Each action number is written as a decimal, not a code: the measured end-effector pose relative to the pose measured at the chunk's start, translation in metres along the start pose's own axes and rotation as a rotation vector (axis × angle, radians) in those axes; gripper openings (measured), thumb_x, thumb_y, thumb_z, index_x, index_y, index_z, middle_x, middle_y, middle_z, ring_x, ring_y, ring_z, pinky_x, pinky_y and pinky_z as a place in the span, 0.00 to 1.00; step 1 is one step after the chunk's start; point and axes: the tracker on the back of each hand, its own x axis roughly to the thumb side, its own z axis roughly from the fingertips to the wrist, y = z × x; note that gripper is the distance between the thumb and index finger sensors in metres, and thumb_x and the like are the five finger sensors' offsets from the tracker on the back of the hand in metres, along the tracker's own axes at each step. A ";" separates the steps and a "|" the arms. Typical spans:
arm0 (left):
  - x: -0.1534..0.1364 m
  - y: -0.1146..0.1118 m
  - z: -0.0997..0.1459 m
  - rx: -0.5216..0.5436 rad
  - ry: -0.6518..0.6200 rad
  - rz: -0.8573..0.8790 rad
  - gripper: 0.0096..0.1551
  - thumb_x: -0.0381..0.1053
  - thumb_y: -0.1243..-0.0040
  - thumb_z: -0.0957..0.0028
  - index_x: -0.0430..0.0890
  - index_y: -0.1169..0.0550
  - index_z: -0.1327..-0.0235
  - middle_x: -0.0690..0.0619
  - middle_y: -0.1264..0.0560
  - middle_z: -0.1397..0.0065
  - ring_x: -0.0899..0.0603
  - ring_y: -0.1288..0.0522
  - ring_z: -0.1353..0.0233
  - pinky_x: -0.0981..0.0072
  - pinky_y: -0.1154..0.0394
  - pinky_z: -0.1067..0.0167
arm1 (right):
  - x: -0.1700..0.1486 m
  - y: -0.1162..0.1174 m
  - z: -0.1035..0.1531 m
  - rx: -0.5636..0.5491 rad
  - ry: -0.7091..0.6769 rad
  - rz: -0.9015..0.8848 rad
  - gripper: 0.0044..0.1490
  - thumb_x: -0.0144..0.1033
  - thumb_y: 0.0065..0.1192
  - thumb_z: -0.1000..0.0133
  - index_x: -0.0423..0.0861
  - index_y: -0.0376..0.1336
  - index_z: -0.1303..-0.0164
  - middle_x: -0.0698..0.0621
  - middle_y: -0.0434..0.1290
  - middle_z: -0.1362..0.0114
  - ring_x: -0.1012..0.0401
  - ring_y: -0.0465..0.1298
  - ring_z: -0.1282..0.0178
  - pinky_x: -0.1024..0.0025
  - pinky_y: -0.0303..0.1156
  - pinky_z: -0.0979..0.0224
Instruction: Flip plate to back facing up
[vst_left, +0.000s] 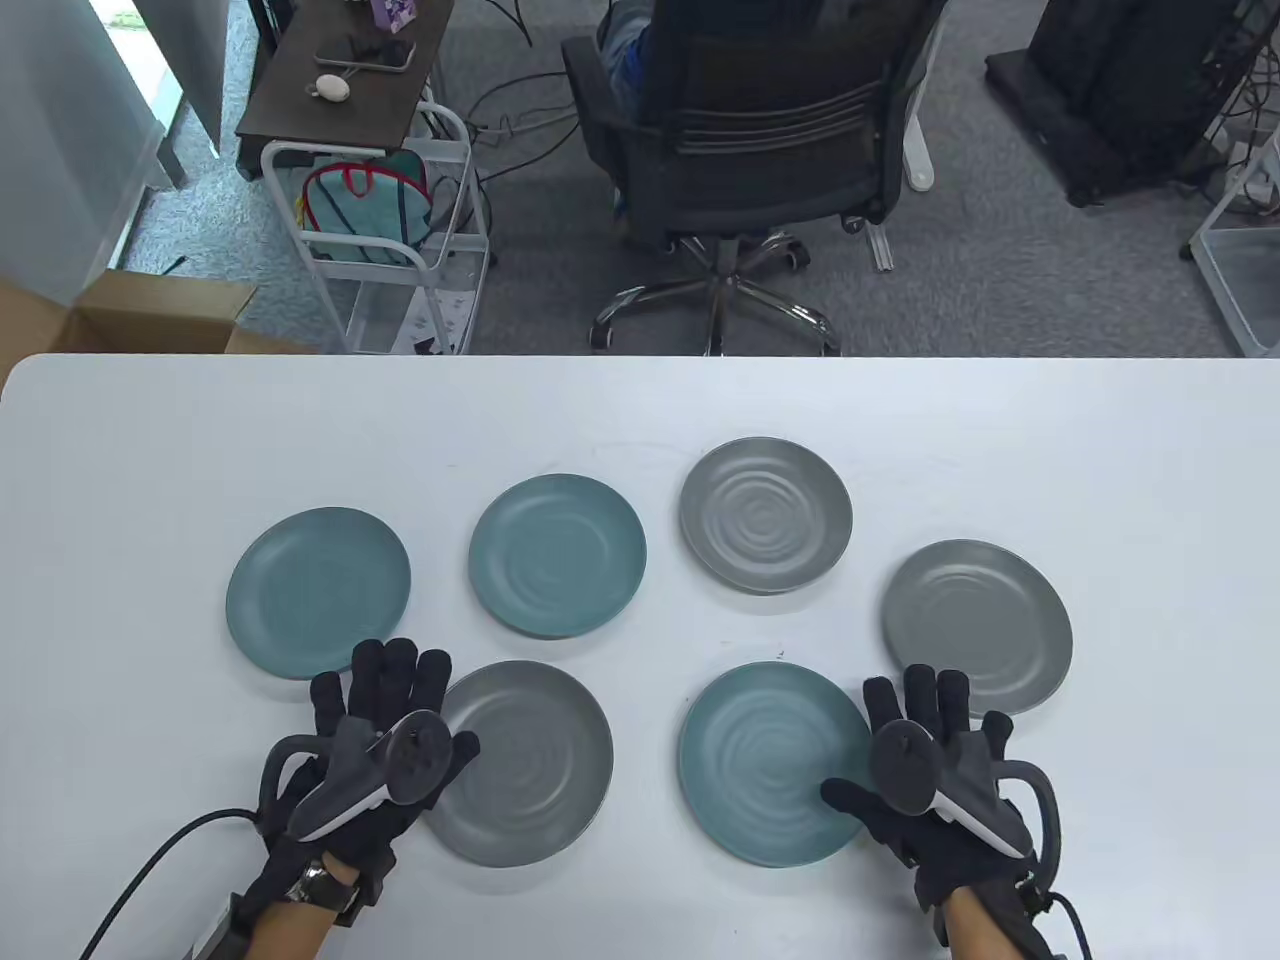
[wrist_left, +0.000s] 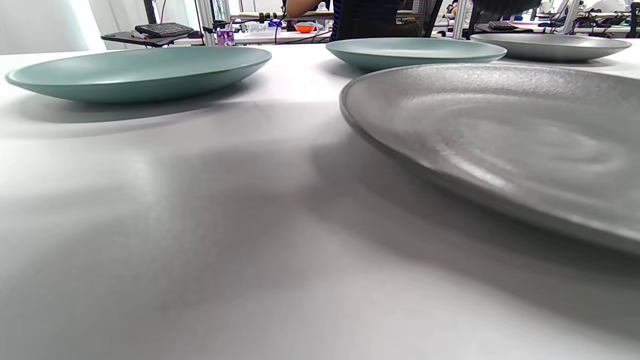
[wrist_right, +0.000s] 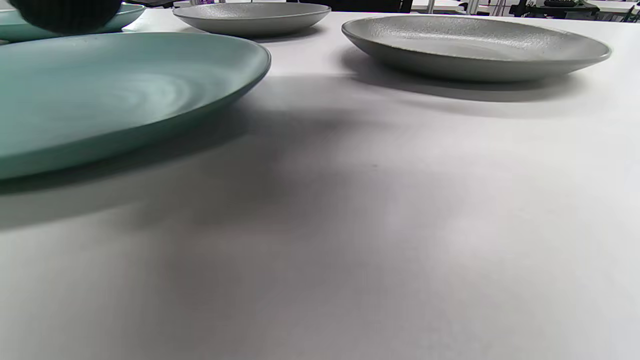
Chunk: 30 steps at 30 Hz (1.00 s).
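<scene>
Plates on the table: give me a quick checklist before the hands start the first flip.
1. All six plates face up, none flipped: ok.
2. Left hand at near grey plate, thumb over its rim: ok.
3. Right hand at near teal plate, thumb lying on it: ok.
4. Fingers under either rim: cannot tell.
5. Bare table beside both near plates for turning: ok.
6. Plates apart, none stacked: ok.

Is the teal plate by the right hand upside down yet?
No. The teal plate lies face up: its ripple rings and hollow show. The right hand rests over its edge.
</scene>
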 end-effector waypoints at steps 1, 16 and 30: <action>0.000 0.000 0.000 -0.002 0.001 -0.002 0.51 0.74 0.60 0.41 0.48 0.50 0.11 0.38 0.54 0.12 0.28 0.54 0.12 0.26 0.54 0.24 | 0.000 0.000 0.000 0.000 -0.001 0.002 0.65 0.73 0.49 0.49 0.49 0.31 0.14 0.38 0.29 0.13 0.40 0.29 0.15 0.28 0.33 0.22; 0.000 0.001 0.002 0.006 0.003 0.005 0.51 0.74 0.60 0.41 0.48 0.50 0.11 0.38 0.54 0.12 0.28 0.54 0.12 0.25 0.54 0.24 | -0.002 0.001 -0.001 0.007 -0.002 -0.014 0.65 0.74 0.49 0.49 0.49 0.30 0.14 0.38 0.29 0.13 0.40 0.29 0.15 0.28 0.33 0.21; -0.003 0.004 0.002 0.004 0.023 0.014 0.50 0.74 0.60 0.41 0.48 0.50 0.11 0.39 0.54 0.12 0.28 0.54 0.12 0.25 0.53 0.24 | -0.001 0.001 -0.002 0.015 -0.008 -0.023 0.65 0.74 0.49 0.49 0.49 0.30 0.14 0.38 0.29 0.12 0.40 0.29 0.15 0.28 0.33 0.21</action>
